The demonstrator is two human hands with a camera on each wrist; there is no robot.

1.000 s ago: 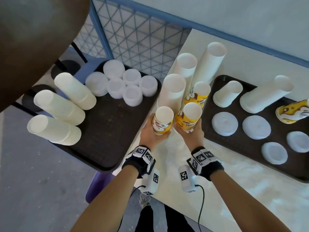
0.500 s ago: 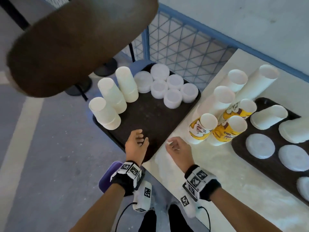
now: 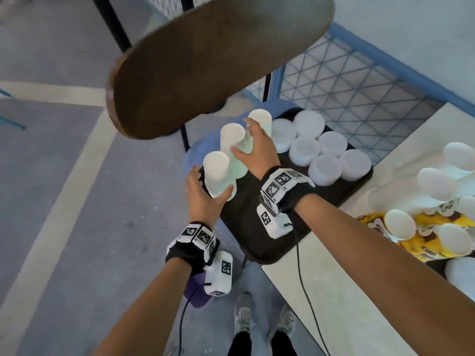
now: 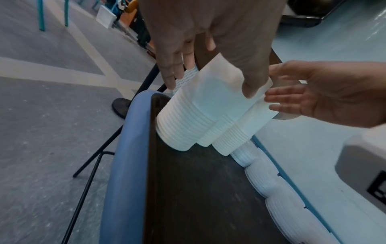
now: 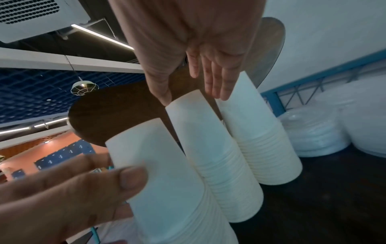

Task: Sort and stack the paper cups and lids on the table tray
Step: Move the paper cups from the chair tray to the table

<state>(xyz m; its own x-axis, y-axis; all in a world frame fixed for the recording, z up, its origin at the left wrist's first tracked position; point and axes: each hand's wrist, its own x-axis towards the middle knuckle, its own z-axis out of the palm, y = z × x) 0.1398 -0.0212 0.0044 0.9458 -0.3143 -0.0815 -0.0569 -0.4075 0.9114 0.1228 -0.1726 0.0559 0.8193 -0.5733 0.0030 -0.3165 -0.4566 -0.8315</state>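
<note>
Grey floor (image 3: 64, 201) with pale painted lines. Blue mesh railing (image 3: 359, 98) against a white wall (image 3: 411, 27). Ceiling strip lights (image 5: 100, 35) lit.

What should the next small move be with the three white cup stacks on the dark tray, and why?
Probably close both hands and press the stacks together. The left hand already curls round the nearest cup stack, while the right hand lies with straight fingers against the middle cup stack and far cup stack. All three lean on the dark tray, so squaring them upright seems next.
</note>
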